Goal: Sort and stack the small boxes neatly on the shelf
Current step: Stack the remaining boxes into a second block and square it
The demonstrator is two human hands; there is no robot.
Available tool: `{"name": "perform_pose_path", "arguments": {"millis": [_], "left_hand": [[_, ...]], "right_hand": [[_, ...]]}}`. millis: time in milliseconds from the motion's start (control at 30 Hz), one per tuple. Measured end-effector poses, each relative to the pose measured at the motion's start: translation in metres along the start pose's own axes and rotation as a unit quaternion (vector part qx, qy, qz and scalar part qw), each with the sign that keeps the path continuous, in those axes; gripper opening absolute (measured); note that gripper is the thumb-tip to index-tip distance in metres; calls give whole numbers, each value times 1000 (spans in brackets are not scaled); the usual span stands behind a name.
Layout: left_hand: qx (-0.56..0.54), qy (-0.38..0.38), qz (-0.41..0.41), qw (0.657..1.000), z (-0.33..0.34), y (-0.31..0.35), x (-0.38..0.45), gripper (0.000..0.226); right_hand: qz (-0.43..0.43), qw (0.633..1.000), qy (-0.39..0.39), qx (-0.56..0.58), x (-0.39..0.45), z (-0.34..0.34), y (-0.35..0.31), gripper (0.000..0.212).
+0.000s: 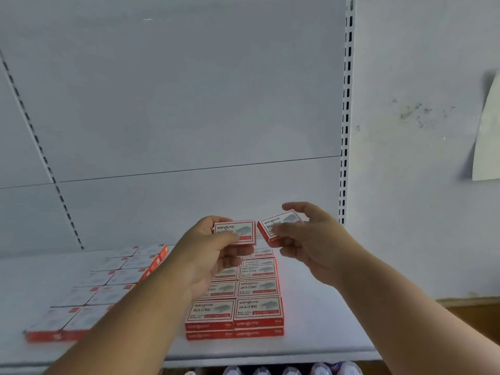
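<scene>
From the head camera, both bare arms reached out over the white metal shelf [311, 315]. The left hand [208, 255] held a small red-and-white cardboard box [244, 231] flat, thumb across its printed top and fingers curled beneath it. The right hand [305, 239] pinched a second small red-and-white box [273, 226], tilted, thumb on the label and fingers behind it. The two boxes hung just beside each other, corners nearly meeting, above the shelf. Right beneath them sat a tidy double row of matching red-and-white boxes [257, 307], stacked two high at the front. Off to the left lay another block of boxes [94, 290], blurred, with red edges showing. A slotted white upright [346, 104] ran up the back panel on the right.
</scene>
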State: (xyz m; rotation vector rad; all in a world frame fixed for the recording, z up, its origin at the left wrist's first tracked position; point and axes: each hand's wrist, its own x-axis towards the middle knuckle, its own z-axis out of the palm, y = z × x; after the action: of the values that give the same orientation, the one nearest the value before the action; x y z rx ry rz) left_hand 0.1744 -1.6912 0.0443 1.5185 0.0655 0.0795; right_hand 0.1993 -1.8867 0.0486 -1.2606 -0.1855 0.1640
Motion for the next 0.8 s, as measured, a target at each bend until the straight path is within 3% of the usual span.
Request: {"name": "perform_pose_path", "arguments": {"millis": [167,433,600,800], "left_hand": [[10,-17,-18,1000,-20,-7,2,22],[137,-26,-19,990,-42,-18,14,19],[236,36,-1,971,-53,-24,22,8],[248,52,-28,967,-59,-30,37,7]], "right_hand": [[-8,999,36,-20,-3,28,21,38],[7,982,68,-177,4,27,40,17],[-10,929,138,-342,20,22,43,12],[25,898,122,-422,42,22,49,13]]}}
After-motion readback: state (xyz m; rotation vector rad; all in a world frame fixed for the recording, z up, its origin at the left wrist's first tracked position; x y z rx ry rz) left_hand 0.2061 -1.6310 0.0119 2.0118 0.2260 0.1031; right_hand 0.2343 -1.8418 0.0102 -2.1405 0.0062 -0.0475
